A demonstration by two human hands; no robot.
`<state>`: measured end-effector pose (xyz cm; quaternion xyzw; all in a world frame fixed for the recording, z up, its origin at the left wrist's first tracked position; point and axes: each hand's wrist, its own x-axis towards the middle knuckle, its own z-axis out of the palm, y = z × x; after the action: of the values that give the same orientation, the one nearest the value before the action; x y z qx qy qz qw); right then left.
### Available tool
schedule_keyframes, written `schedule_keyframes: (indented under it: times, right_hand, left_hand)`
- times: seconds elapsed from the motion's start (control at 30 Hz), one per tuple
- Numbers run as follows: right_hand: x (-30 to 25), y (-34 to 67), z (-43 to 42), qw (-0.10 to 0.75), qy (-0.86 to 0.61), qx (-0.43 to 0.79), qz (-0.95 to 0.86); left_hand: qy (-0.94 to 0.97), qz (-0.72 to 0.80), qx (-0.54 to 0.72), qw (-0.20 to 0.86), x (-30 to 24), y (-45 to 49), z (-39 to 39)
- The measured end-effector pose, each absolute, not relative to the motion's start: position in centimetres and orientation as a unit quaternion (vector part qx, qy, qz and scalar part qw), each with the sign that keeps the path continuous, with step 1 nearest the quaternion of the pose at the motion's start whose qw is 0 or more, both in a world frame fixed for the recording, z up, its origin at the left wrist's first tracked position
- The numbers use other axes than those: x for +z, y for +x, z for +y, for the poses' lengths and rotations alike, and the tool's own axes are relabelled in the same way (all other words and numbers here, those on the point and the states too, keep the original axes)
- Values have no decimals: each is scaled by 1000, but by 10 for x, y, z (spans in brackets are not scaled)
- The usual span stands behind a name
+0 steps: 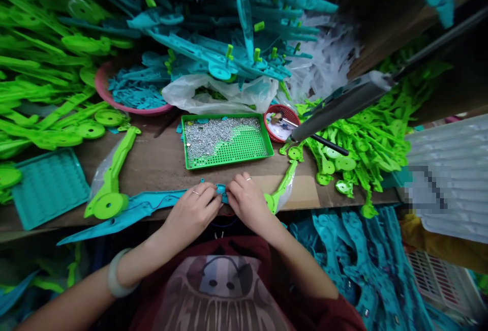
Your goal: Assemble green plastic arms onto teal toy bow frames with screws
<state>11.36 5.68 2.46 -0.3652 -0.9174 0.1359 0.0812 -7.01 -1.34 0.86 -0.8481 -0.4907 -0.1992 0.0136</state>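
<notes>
A long blue plastic part [152, 200] with a thin dark wire along it lies across the front of the bench. Near its middle my left hand [196, 205] is closed, fingertips pinched at the part. Close beside it, my right hand [247, 200] also has its fingers bent onto the part's middle. What lies under the fingertips is mostly hidden. Joined at the left is a green arm piece [110, 204] with a round hub and a clear blade. A similar green arm piece [284, 183] shows at the right, beyond my right hand.
A green perforated tray [246, 143] of small metal pieces stands ahead, by a red basket [271, 128]. A slanted grey metal tool [339, 102] overhangs the right side. Green parts [351, 148] and blue parts [229, 31] are heaped around. A teal tray [49, 188] lies left.
</notes>
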Motion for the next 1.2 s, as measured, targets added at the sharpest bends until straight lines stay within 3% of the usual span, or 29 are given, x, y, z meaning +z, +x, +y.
schedule_keyframes:
  times: [0.23, 0.53, 0.77, 1.2]
  right_hand:
    - [13, 123, 52, 180, -306, 186, -916]
    - [11, 120, 48, 237, -304, 165, -908]
    - [14, 122, 45, 251, -289, 187, -905]
    - [20, 110, 32, 193, -408, 173, -875]
  left_hand:
    - [-841, -503, -196, 1, 8, -69, -13]
    - [-831, -517, -204, -11, 5, -66, -16]
    - [-824, -517, -229, -10, 1, -66, -16]
    - [-822, -524, -223, -14, 0, -62, -19]
